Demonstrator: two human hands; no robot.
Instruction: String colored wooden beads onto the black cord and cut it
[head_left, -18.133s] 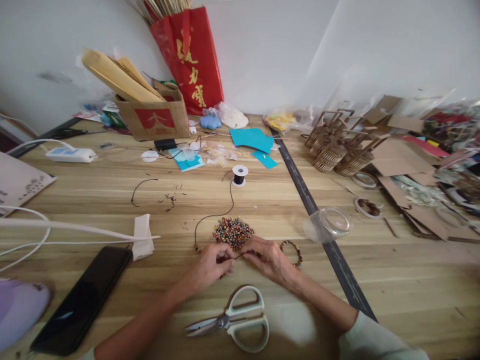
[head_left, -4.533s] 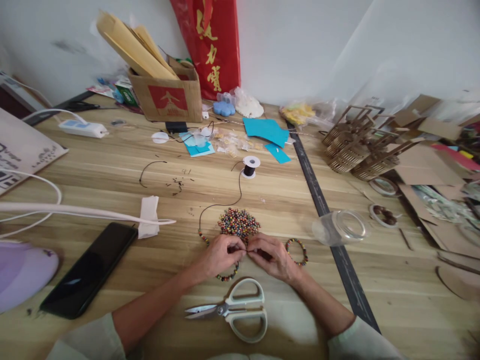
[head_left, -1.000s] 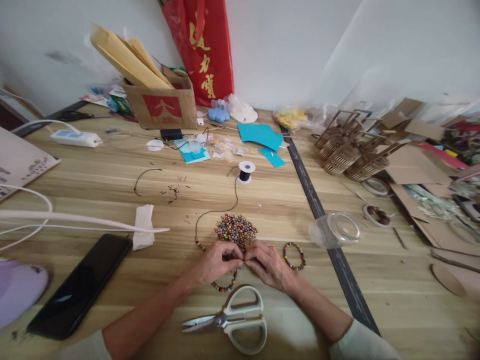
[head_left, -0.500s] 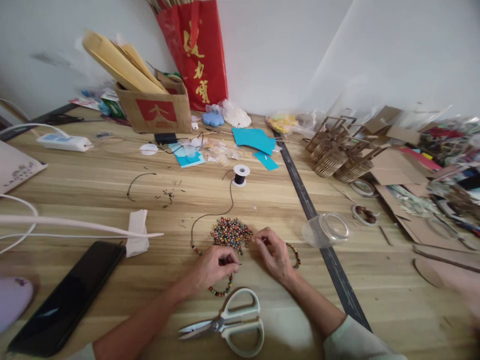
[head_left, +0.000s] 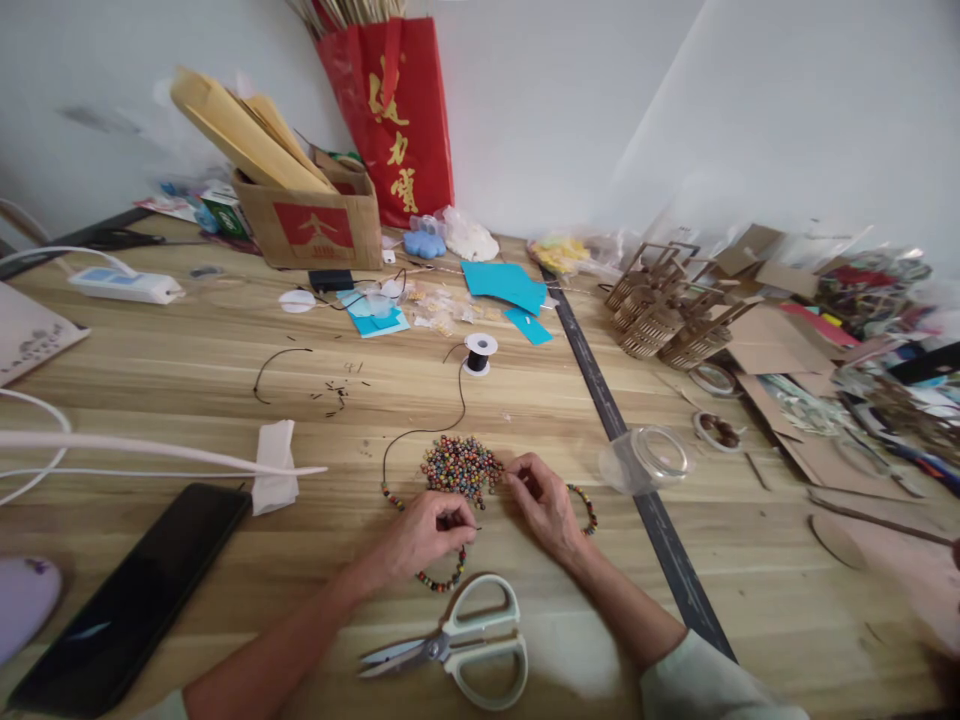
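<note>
A heap of small multicoloured beads [head_left: 459,467] lies on the wooden table in front of me. My left hand [head_left: 435,525] is pinched on a black cord, whose dark tip pokes out past the fingertips. Strung beads [head_left: 442,583] hang on that cord below the hand, and the cord runs back to a spool [head_left: 478,354]. At the right edge of the heap, my right hand [head_left: 541,500] has thumb and forefinger together at the beads; whether one is between them is too small to tell. A beaded loop [head_left: 587,508] lies just right of that wrist.
Scissors [head_left: 450,648] lie nearest me, blades to the left. A black phone [head_left: 135,595] and white cables are at left. A clear plastic jar [head_left: 646,460] lies at right, before small woven baskets [head_left: 660,310]. A cardboard box [head_left: 311,225] and red bag [head_left: 397,120] stand behind.
My right hand has shifted slightly left, its fingertips now against the bead heap's edge. The left hand keeps its pinch on the cord. The view has turned a little.
</note>
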